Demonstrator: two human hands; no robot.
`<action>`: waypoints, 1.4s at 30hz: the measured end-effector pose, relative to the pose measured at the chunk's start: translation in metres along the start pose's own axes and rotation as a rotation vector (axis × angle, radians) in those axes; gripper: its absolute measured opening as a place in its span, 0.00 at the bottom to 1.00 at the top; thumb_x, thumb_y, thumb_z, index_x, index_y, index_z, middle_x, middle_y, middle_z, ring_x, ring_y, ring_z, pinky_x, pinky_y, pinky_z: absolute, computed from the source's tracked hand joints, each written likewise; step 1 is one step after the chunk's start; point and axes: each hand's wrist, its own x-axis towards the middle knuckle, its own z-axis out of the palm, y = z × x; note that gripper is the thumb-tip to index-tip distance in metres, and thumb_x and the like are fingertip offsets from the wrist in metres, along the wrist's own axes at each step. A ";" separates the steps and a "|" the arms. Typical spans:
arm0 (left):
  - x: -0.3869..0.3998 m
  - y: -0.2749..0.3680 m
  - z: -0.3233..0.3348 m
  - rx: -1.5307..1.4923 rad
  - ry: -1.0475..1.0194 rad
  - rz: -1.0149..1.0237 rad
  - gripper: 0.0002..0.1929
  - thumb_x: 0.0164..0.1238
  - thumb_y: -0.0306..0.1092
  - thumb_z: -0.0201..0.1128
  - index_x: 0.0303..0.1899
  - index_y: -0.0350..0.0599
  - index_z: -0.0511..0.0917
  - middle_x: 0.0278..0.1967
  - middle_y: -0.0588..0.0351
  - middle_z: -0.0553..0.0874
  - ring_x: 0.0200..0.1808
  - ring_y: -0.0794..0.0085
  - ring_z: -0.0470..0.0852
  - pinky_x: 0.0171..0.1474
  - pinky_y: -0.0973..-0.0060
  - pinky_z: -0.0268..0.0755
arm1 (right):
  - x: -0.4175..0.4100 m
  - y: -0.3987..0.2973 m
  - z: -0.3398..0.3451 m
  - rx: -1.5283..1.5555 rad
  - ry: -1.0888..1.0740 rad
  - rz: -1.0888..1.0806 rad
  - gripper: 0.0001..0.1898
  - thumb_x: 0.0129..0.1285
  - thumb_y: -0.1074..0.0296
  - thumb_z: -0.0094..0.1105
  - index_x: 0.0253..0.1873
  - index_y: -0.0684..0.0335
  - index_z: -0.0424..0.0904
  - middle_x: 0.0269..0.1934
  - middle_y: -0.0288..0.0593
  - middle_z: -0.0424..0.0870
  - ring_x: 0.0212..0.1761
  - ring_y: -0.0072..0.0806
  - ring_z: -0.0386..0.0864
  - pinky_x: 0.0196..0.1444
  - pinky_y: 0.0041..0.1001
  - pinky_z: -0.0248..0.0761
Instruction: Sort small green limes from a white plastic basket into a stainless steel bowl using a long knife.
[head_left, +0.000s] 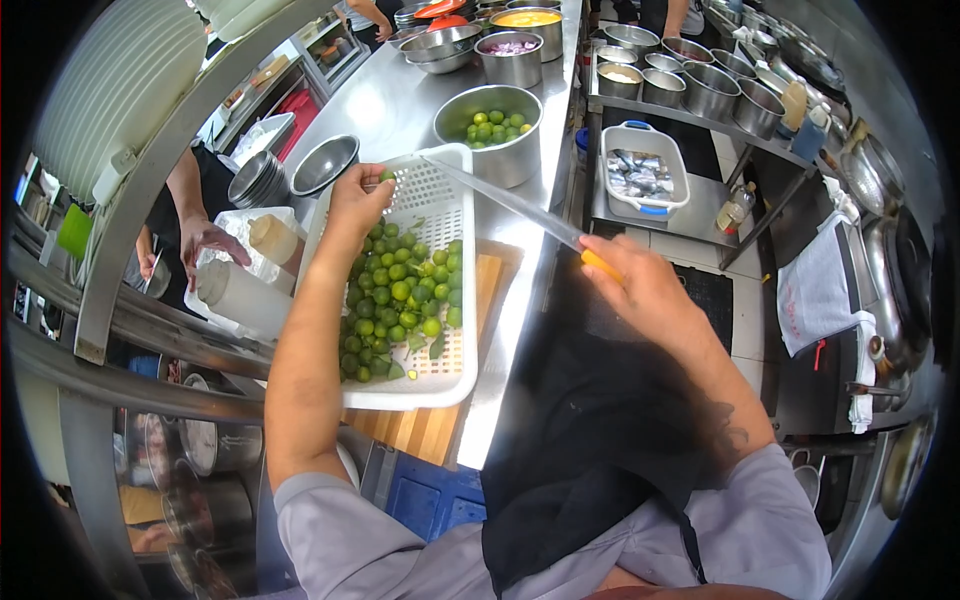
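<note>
My left hand (358, 201) pinches a small green lime (387, 175) above the far left part of a white perforated plastic basket (466, 352). Many small limes (401, 289) and a few leaves lie in the basket, mostly in its nearer part. In my right hand (637, 281) is a kitchen knife (517, 208) with a yellow handle; its blade points left, its tip over the basket's far rim. Beyond the basket stands a steel pot (517, 165) with more limes inside. A striped wooden cutting board (431, 431) lies under the basket.
Steel bowls (324, 165) and squeeze bottles (244, 296) stand left, where a co-worker's hand (214, 244) reaches. A pot of chopped onion (511, 64) stands farther back. At right are a shelf of steel pots (709, 90) and a grey tub (646, 206) with fish.
</note>
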 end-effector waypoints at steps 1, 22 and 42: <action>0.002 -0.004 -0.002 0.127 0.004 0.034 0.17 0.69 0.28 0.69 0.56 0.34 0.79 0.42 0.55 0.87 0.41 0.75 0.85 0.46 0.76 0.80 | 0.007 -0.003 -0.004 -0.069 -0.010 0.005 0.17 0.74 0.64 0.62 0.62 0.63 0.81 0.38 0.52 0.81 0.40 0.51 0.83 0.43 0.44 0.77; 0.000 0.027 -0.057 -0.429 0.185 0.039 0.14 0.77 0.26 0.64 0.59 0.34 0.78 0.43 0.55 0.86 0.41 0.73 0.86 0.48 0.76 0.83 | 0.064 -0.037 -0.029 -0.330 -0.149 -0.151 0.13 0.71 0.67 0.62 0.56 0.65 0.83 0.37 0.55 0.83 0.39 0.55 0.85 0.43 0.47 0.78; -0.006 0.027 -0.035 -0.607 -0.080 0.067 0.10 0.78 0.26 0.63 0.55 0.35 0.78 0.45 0.52 0.86 0.47 0.68 0.87 0.58 0.68 0.82 | 0.028 -0.046 0.003 0.062 -0.084 -0.077 0.17 0.76 0.64 0.60 0.64 0.64 0.80 0.38 0.51 0.81 0.39 0.49 0.83 0.43 0.42 0.77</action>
